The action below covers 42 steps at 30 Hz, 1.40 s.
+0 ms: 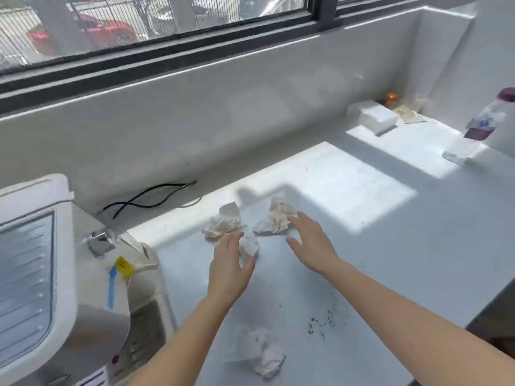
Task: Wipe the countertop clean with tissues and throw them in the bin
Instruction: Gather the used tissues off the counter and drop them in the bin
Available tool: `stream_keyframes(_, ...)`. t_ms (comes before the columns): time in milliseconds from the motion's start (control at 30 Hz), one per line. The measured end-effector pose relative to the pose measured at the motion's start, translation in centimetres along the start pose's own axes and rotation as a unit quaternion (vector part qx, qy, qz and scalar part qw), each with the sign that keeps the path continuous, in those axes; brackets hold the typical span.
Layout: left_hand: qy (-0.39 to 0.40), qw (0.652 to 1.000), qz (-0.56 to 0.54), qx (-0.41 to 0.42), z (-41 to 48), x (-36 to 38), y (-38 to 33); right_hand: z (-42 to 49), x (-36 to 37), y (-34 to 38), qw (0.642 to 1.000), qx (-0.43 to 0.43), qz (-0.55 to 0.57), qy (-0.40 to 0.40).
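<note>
On the white countertop [362, 246] lie several crumpled tissues. Two stained ones sit mid-counter: one [224, 224] on the left, one [277, 217] on the right. My left hand [230, 270] reaches over a small white tissue [249, 245], thumb and fingers around it and touching it. My right hand [310, 245] hovers flat and open, fingertips at the right stained tissue. Another white crumpled tissue [264, 355] lies near the front edge between my forearms. Dark crumbs [320, 323] dot the counter by my right forearm. No bin is in view.
A white machine [41, 274] with a metal tap fills the left. A black cable [150, 197] lies by the back wall. At far right stand a white tissue box [374, 118], a small orange jar [391, 100] and a plastic bottle [485, 123].
</note>
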<state>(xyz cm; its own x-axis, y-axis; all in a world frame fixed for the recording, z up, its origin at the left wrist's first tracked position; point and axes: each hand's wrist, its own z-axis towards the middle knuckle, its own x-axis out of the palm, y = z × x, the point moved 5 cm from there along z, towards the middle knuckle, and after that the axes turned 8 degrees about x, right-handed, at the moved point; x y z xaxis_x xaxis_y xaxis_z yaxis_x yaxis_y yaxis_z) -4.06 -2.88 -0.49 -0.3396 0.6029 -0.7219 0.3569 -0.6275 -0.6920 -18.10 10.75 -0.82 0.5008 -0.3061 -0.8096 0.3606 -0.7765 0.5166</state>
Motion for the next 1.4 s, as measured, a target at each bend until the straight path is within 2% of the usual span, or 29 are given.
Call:
stream_keyframes(67, -0.005, 0.999, 0.046, 0.005, 1.1, 0.7, 1.1, 1.9, 0.2, 0.7, 0.999, 0.005, -0.001, -0.049)
stream_keyframes(167, 0.009, 0.997, 0.071, -0.02, 1.7, 2.0, 2.9, 4.3, 1.0, 1.5, 0.996, 0.039, -0.008, -0.079)
stream_keyframes(367, -0.056, 0.996, 0.063, -0.035, 2.2, 2.6, 4.8, 6.6, 3.7, 1.2, 0.992, 0.088, -0.035, -0.084)
stream_keyframes(500, -0.077, 0.995, 0.047, -0.05, 3.0, 2.1, 5.3, 6.8, 4.3, 0.1, 0.988, 0.114, -0.011, -0.102)
stream_keyframes(733, -0.1, 0.988, -0.08, -0.084, 2.7, 1.0, 4.3, 3.9, 3.0, -0.2, 0.982, 0.111, 0.071, -0.133)
stream_keyframes(933, -0.12, 0.975, -0.187, -0.015, 0.4, 0.9, -2.8, -2.1, -0.5, -1.5, 0.97, 0.108, 0.108, -0.191)
stream_keyframes(1133, -0.049, 0.962, -0.265, 0.042, -6.5, 4.5, -11.7, -12.2, -3.6, -5.3, 0.941, 0.128, 0.241, -0.2)
stream_keyframes(1400, 0.157, 0.949, -0.271, 0.035, -17.7, 15.1, -16.6, -27.5, -1.7, -16.3, 0.888, 0.248, 0.329, -0.202)
